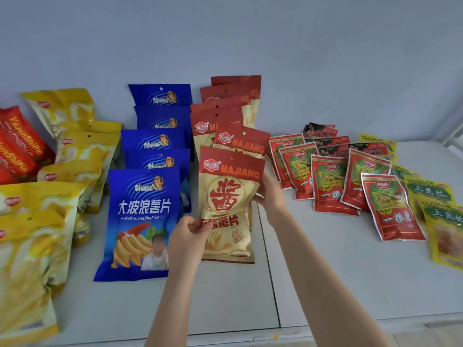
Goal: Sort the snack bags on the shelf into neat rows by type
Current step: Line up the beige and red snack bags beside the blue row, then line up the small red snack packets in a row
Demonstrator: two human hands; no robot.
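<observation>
A cream and red MAJIANG chip bag (226,204) lies at the front of a row of the same bags (225,108) running back to the wall. My left hand (188,236) pinches its lower left edge. My right hand (269,194) grips its right edge. To the left runs a row of blue chip bags (142,221). Further left lie yellow bags (32,234) and red bags (20,146). On the right sit small red foil packets (333,186), dark packets (323,136) and yellow-green packets (436,204).
The white shelf (325,271) has a seam running front to back just right of the MAJIANG row. A pale wall (250,41) closes off the back. The shelf's front edge (250,336) runs along the bottom, below my forearms.
</observation>
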